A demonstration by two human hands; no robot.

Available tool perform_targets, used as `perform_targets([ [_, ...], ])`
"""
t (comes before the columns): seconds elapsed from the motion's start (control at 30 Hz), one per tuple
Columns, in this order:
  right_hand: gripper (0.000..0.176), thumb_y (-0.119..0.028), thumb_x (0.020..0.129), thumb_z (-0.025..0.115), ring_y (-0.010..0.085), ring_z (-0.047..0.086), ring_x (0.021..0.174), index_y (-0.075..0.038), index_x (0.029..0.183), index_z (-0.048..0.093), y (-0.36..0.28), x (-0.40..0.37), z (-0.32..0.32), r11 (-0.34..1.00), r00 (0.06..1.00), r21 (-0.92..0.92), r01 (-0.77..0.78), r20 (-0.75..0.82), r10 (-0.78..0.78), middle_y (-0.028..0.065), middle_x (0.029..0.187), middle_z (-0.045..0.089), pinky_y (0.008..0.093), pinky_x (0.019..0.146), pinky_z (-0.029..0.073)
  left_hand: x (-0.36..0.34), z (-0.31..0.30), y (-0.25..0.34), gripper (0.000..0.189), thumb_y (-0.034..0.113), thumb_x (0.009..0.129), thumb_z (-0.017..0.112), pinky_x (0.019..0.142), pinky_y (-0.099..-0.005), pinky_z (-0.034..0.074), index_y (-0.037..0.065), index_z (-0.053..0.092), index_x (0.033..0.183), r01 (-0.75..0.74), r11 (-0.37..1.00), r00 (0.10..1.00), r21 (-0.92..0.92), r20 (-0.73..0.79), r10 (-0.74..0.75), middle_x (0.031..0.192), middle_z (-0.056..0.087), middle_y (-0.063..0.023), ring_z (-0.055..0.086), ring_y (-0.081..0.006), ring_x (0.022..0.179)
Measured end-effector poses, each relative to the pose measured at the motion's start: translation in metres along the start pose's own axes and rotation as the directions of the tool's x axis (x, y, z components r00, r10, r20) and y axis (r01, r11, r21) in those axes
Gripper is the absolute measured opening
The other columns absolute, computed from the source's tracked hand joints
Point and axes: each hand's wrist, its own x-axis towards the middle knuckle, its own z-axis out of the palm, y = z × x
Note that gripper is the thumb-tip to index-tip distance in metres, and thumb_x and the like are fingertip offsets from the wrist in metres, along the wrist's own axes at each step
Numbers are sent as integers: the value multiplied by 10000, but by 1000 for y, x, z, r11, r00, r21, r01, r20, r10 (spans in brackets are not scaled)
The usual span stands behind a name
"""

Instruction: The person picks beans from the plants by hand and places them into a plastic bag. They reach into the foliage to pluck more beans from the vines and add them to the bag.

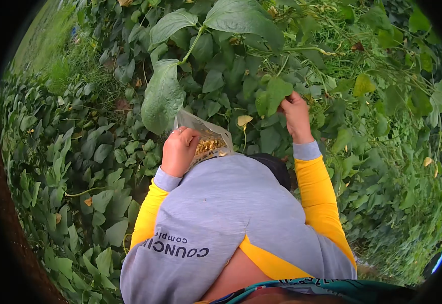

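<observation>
Sweatshirt (pixel 221 202) nearest; left grip (pixel 179 151) clamped the pod bag (pixel 203 133), right grip (pixel 296 114) sat up-right of it among leaves (pixel 274 92), closure unclear.

- The person is wearing a grey sweatshirt (pixel 216 213) with a yellow side panel.
- Bright yellow sleeves (pixel 318 195) are ending in grey cuffs (pixel 306 150).
- Dark lettering (pixel 180 247) reading "COUNCIL" is running across it.
- A ring (pixel 179 130) is sitting on the left hand (pixel 179 151).
- Teal patterned fabric (pixel 322 289) is showing below.

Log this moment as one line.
left hand: holds clear bag | right hand: among leaves, grasp unclear | bag: yellow bits inside
</observation>
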Motion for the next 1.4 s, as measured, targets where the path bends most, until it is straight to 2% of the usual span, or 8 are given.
perform_targets([
  [0.13,159,-14,933,662,163,690,850,-36,1085,703,-26,-65,72,782,839,-305,544,179,-514,57,1041,709,303,725,562,9,5,4,138,46,841,735,693,-403,533,65,717,977,84,995,994,-62,-65,-88,879,689,-124,667,-330,801],
  [0.27,161,-95,850,737,345,644,1110,-52,1005,741,4,-84,102,266,480,-405,875,798,-364,89,1146,708,436,910,532,17,16,-3,200,28,834,756,719,-357,546,56,721,1029,-1,998,987,57,-159,10,919,713,-124,695,-291,822],
  [0.5,200,-146,862,752,322,655,1093,-67,1045,743,-15,-66,118,541,722,-509,669,618,-311,90,1028,735,440,943,503,13,2,-5,265,50,823,735,984,-502,446,89,725,1085,54,991,990,-123,-120,-69,1020,728,-115,676,-316,1008],
  [0.7,253,-132,900,689,334,661,1035,-53,1139,705,-8,-32,158,581,674,-428,693,670,-310,145,1124,714,418,901,530,39,-36,-36,443,33,825,688,1153,-574,336,121,673,1259,65,998,971,-25,-228,-69,1347,622,-120,520,-383,1333],
  [0.77,251,-148,917,684,283,671,1019,-56,1151,700,-4,-11,170,920,789,-210,331,597,-148,133,1106,712,382,871,536,57,-50,-60,438,49,825,696,1152,-535,349,101,671,1260,56,998,968,-18,-242,-59,1353,623,-131,524,-373,1333],
  [0.93,268,-146,945,680,153,669,944,-5,1173,702,-41,38,245,649,814,-576,497,568,-119,65,1089,718,318,846,537,110,-94,-104,374,30,840,683,1123,-490,397,91,702,1209,-11,998,931,-55,-365,-10,1309,654,-127,552,-362,1310],
  [1.17,376,-126,981,650,115,625,1053,27,1321,611,23,194,351,993,961,-44,113,257,-98,85,1236,666,295,921,516,117,-156,-167,349,21,851,673,1113,-439,426,82,719,1191,33,994,934,-104,-350,-68,1321,655,-113,550,-339,1317],
  [1.4,323,0,964,611,331,628,1115,75,1261,508,43,321,383,809,996,581,-86,71,55,175,1160,602,482,977,532,90,-198,-224,357,8,840,668,1076,-450,450,65,715,1188,129,971,917,-203,-348,-194,1290,670,-143,574,-365,1266],
])
